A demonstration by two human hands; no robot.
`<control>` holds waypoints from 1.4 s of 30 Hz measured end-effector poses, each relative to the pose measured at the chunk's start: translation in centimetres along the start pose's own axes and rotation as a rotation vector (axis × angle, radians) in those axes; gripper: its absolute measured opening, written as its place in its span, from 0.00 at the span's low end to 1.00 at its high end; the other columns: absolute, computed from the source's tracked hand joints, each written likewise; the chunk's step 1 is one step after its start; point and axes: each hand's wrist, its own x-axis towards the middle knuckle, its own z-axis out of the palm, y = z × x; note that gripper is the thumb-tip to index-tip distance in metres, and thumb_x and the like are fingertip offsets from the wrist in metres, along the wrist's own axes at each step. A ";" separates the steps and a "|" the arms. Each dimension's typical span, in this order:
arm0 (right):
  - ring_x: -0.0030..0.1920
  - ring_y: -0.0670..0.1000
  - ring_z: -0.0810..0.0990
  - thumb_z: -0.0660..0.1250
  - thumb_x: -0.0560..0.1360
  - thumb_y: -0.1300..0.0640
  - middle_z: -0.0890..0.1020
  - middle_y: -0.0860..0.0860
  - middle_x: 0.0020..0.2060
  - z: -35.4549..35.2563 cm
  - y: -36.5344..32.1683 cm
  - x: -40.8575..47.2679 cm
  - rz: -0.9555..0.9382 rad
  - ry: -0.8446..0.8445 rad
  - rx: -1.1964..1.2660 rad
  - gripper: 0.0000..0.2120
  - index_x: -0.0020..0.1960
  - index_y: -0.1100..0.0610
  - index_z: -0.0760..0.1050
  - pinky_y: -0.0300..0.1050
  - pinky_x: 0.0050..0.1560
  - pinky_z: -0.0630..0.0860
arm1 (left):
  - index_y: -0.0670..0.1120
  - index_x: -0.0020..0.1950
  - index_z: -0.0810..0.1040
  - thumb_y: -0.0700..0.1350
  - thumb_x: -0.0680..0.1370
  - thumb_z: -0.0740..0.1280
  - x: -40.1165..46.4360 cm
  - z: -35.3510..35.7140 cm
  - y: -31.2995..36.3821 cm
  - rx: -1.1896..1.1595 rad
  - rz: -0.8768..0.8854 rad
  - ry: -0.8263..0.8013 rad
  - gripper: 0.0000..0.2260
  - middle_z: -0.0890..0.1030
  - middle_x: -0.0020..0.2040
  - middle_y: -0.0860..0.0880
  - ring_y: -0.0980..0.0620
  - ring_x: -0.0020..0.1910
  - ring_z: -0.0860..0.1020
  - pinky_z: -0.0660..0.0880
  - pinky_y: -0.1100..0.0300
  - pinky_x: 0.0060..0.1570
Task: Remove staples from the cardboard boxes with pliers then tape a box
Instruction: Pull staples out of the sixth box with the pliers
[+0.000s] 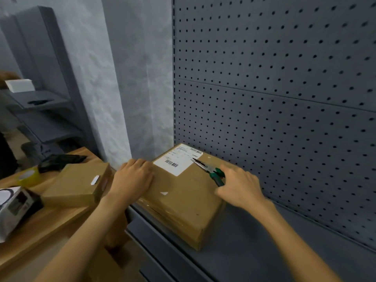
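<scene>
Cardboard box [179,200]: brown, flat, glossy tape, white label.
Pliers [210,169]: green handles, thin nose.
Right hand [241,188]: grip pinching handles, partly hidden.
Left hand [132,180]: grip spread, flat on box.

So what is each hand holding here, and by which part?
The right hand grips the pliers by their green handles. The left hand holds nothing; it rests flat on the cardboard box.

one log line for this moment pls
left hand: flat on cardboard box, steadying | right hand: grips green-handled pliers, tips at shipping label | box on grey shelf | tape: not begun
</scene>
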 end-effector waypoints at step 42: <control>0.43 0.56 0.78 0.63 0.68 0.52 0.77 0.48 0.49 0.3 -10.9 -6.8 0.483 -0.017 -0.431 0.19 0.58 0.51 0.68 0.42 0.29 0.59 | 0.56 0.70 0.65 0.63 0.74 0.61 4.7 3.9 -4.9 -1.056 -0.079 -0.453 0.26 0.78 0.60 0.50 0.50 0.49 0.75 0.73 0.52 0.51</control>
